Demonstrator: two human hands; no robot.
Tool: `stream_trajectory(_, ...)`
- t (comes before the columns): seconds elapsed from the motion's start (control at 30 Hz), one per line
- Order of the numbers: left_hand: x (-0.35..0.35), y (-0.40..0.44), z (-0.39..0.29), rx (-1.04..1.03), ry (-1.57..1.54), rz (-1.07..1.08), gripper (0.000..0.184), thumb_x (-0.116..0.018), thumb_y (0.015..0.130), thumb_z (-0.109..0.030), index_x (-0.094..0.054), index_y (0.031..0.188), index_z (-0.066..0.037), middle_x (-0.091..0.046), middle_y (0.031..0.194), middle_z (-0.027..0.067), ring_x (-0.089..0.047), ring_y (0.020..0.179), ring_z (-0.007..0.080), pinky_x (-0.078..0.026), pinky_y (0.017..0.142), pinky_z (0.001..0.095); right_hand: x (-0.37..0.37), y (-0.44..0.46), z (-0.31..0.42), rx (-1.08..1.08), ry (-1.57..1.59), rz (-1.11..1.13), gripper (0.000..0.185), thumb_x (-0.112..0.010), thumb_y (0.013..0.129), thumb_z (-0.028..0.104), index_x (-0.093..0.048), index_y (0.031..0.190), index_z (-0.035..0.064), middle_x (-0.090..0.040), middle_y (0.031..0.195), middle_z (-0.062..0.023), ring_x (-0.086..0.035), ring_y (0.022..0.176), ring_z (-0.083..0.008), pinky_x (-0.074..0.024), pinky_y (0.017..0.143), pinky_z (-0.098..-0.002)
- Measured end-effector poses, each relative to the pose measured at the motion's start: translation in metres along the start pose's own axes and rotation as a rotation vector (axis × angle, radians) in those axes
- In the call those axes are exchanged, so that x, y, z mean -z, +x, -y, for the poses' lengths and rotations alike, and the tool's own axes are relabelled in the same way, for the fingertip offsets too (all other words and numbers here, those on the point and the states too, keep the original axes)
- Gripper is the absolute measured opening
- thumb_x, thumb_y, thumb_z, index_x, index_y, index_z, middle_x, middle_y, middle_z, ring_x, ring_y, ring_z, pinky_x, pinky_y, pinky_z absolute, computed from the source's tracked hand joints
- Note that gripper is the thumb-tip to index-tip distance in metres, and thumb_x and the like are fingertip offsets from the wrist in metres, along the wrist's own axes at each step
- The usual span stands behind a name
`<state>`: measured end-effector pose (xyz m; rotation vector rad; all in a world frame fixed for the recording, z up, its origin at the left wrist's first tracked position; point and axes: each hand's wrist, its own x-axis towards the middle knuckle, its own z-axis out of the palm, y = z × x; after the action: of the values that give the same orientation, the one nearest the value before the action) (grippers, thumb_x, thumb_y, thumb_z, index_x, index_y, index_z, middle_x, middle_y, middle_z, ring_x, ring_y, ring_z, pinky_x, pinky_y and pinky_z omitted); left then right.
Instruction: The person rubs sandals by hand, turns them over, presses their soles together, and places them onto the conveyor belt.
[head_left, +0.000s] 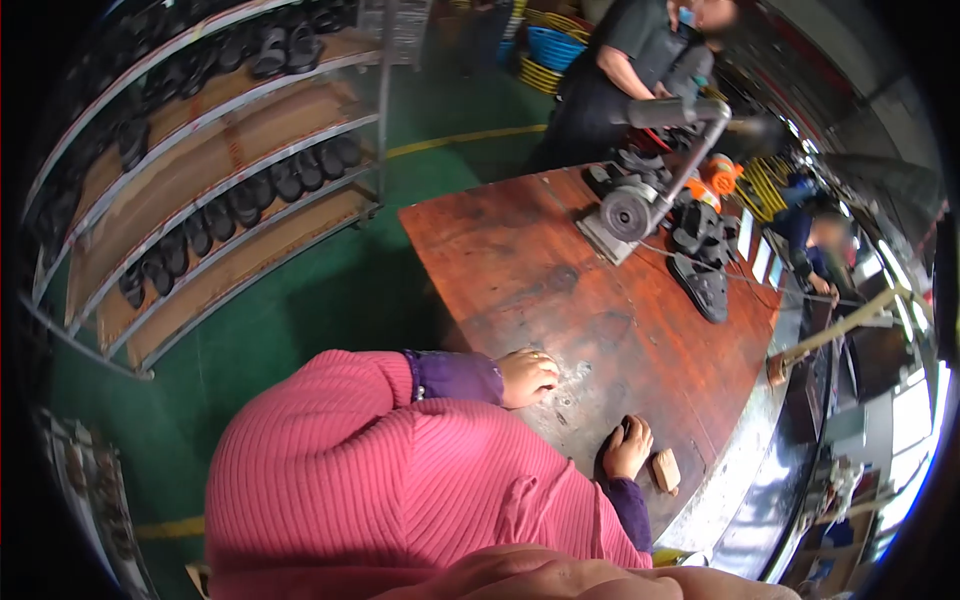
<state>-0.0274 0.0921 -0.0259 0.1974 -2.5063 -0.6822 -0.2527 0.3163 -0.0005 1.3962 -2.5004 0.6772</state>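
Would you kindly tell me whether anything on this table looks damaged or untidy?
Yes: the tabletop looks darkly stained, with a pale, scuffed-looking patch by the left hand. The sandals near the machine lie jumbled, unlike those lined up on the rack.

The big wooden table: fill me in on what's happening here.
The person in the pink ribbed top has both hands at the near end of the table, the left hand with its fingers curled and the right hand beside a small wooden block. Whether either hand holds something is unclear. Dark sandals lie toward the far end, near a machine with a round wheel. Another person stands beyond that end.
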Motion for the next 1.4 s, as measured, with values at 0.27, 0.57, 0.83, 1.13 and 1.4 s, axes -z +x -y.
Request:
stream_trajectory(0.27,0.006,-0.007,0.004,0.031,0.013,-0.023,0.02,-0.066,0.082,-0.018,-0.07,0.1,-0.01,-0.066,0.118,0.0077,-0.058,0.119,0.026,-0.044,0.099,0.0429,-0.011,0.015,0.003,0.069,0.014,0.004,0.028,-0.063,0.088,0.013,-0.063,0.115,0.0044,-0.061,0.123,-0.0155,-0.055,0.114,-0.0369,-0.0426,0.099,-0.0454)
stream_trajectory(0.57,0.02,-0.009,-0.005,0.057,0.03,-0.076,0.017,-0.066,0.082,-0.017,-0.071,0.097,-0.011,-0.068,0.114,0.0074,-0.06,0.115,0.0274,-0.046,0.094,0.0427,-0.015,0.017,0.003,0.034,-0.007,0.001,0.03,-0.064,0.086,0.015,-0.065,0.116,0.0071,-0.061,0.125,-0.0129,-0.054,0.116,-0.0355,-0.0416,0.101,-0.045)
stream_trajectory(0.83,0.023,-0.005,-0.012,0.075,0.025,0.032,0.02,-0.064,0.086,-0.018,-0.072,0.103,-0.009,-0.066,0.122,0.0103,-0.056,0.124,0.0307,-0.042,0.103,0.0437,-0.008,0.008,0.008,-0.102,-0.025,-0.035,0.03,-0.062,0.088,0.022,-0.064,0.116,0.0106,-0.06,0.126,-0.0112,-0.053,0.119,-0.0344,-0.0395,0.102,-0.0464)
stream_trajectory(1.13,0.018,-0.004,-0.012,0.023,0.034,-0.031,0.016,-0.067,0.083,-0.016,-0.072,0.097,-0.01,-0.067,0.117,0.0083,-0.058,0.119,0.0291,-0.044,0.1,0.0438,-0.003,0.005,0.008,-0.111,-0.012,-0.051,0.029,-0.063,0.087,0.021,-0.065,0.114,0.01,-0.061,0.125,-0.0118,-0.053,0.119,-0.0343,-0.0402,0.102,-0.0467)
stream_trajectory(1.4,0.021,-0.001,-0.014,0.023,0.042,-0.006,0.018,-0.067,0.083,-0.015,-0.072,0.099,-0.009,-0.067,0.117,0.0089,-0.058,0.119,0.0299,-0.044,0.1,0.0442,-0.001,0.004,0.008,-0.12,-0.005,-0.051,0.029,-0.064,0.088,0.021,-0.065,0.114,0.0101,-0.061,0.124,-0.0112,-0.054,0.118,-0.034,-0.0406,0.101,-0.0463)
